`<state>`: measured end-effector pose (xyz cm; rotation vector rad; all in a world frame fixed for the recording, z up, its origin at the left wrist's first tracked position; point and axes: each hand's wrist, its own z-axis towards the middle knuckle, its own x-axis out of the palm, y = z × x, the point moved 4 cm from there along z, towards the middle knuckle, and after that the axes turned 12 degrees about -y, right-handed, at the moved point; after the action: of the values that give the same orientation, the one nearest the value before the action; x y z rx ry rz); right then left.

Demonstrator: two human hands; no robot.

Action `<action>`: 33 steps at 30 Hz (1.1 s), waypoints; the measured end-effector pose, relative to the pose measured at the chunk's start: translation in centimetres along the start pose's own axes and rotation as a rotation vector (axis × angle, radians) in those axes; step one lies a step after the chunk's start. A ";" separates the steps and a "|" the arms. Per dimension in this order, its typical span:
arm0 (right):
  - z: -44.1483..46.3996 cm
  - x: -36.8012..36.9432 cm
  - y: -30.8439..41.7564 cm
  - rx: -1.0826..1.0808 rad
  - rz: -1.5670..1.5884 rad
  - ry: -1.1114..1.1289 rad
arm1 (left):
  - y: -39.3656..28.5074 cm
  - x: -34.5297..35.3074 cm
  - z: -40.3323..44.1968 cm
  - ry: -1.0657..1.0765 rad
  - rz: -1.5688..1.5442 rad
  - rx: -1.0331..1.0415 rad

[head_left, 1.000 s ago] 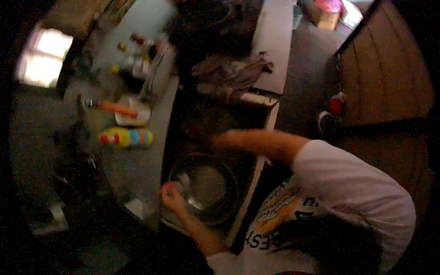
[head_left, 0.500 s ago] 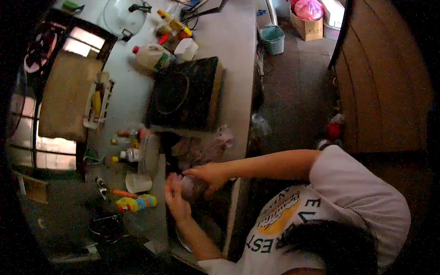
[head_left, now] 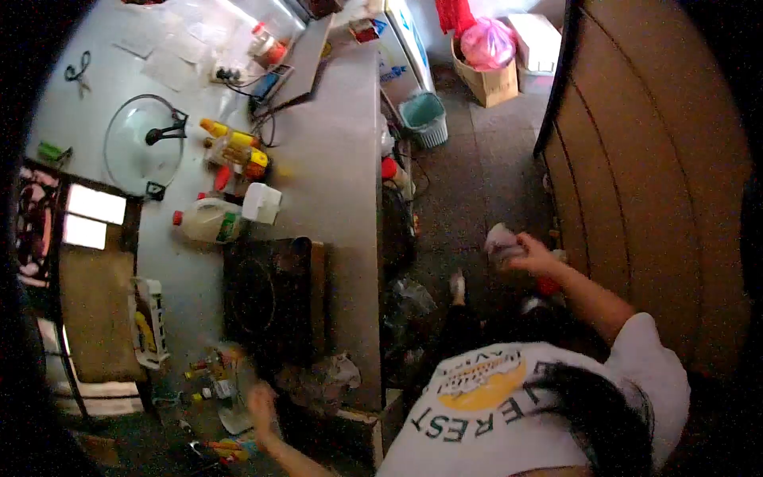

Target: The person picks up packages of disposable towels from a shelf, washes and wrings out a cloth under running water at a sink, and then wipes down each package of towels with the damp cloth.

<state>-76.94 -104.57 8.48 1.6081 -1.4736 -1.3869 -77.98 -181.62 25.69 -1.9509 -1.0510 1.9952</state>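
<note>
My right hand (head_left: 534, 256) is out over the floor on the right, its fingers closed on a pale purplish object (head_left: 502, 240) too blurred to name. Low on the left, my left hand (head_left: 262, 405) is raised beside the counter, near several small bottles and a crumpled plastic bag (head_left: 342, 372). Motion smears its fingers, so whether they hold anything is unclear.
A black cooktop (head_left: 274, 298) stands on the counter (head_left: 338, 159), with a white jug (head_left: 208, 221), a white container (head_left: 261, 203) and a glass lid (head_left: 145, 147) around it. A teal bin (head_left: 424, 118) and a cardboard box (head_left: 494, 83) stand on the floor.
My hands, together around the purplish object half a second ago, are now apart. My right hand has carried it rightwards over the floor. The view has turned, showing more floor and counter.
</note>
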 end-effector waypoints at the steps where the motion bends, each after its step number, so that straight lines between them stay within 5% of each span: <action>1: -0.7 2.0 -2.0 0.100 -0.004 -0.111 | -13.0 0.6 0.3 -0.062 -0.078 0.134; 4: 7.1 -4.7 -2.4 0.188 0.082 -0.266 | -32.8 7.9 3.8 -0.078 -0.271 0.334; 6: 11.0 -6.8 -1.5 0.158 0.071 -0.269 | -41.3 14.6 5.5 0.335 -0.852 0.578; 8: 15.3 -8.5 0.2 0.156 0.015 -0.313 | -40.9 22.8 16.4 -0.011 -0.311 0.613; 10: 17.2 -10.7 5.2 0.205 0.164 -0.376 | -47.0 30.1 18.2 -0.385 0.404 0.921; 12: 20.1 -12.1 5.0 0.187 0.225 -0.341 | -50.7 37.1 18.9 0.046 -0.617 0.419; 14: 22.3 -15.6 6.9 0.198 0.283 -0.354 | -58.6 42.2 17.0 -0.175 -0.585 0.910; 15: 23.8 -16.1 10.1 0.203 0.330 -0.384 | -61.1 44.1 18.7 -0.137 -0.763 0.921; 18: 29.7 -19.5 10.9 0.201 0.357 -0.423 | -69.1 52.3 19.0 0.467 -0.862 0.604; 21: 37.9 -22.6 13.8 0.096 0.407 -0.312 | -77.4 58.4 19.8 0.483 -0.787 0.789; 27: 54.8 -29.4 20.3 -0.049 0.442 0.219 | -87.1 68.6 23.4 0.925 -0.794 0.512; 30: 61.3 -31.5 23.8 -0.083 0.153 0.384 | -92.9 68.8 23.2 0.860 -1.069 0.491; 32: 67.2 -32.4 23.5 -0.115 0.226 0.510 | -94.6 71.0 26.1 0.671 -1.094 0.542; 33: 69.3 -33.5 24.0 -0.148 0.181 0.528 | -96.6 71.0 26.2 0.714 -1.198 0.333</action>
<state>-145.11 -62.66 18.56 1.5479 -1.1376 -0.8587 -145.95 -79.49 20.66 -1.1509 -1.1285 0.6826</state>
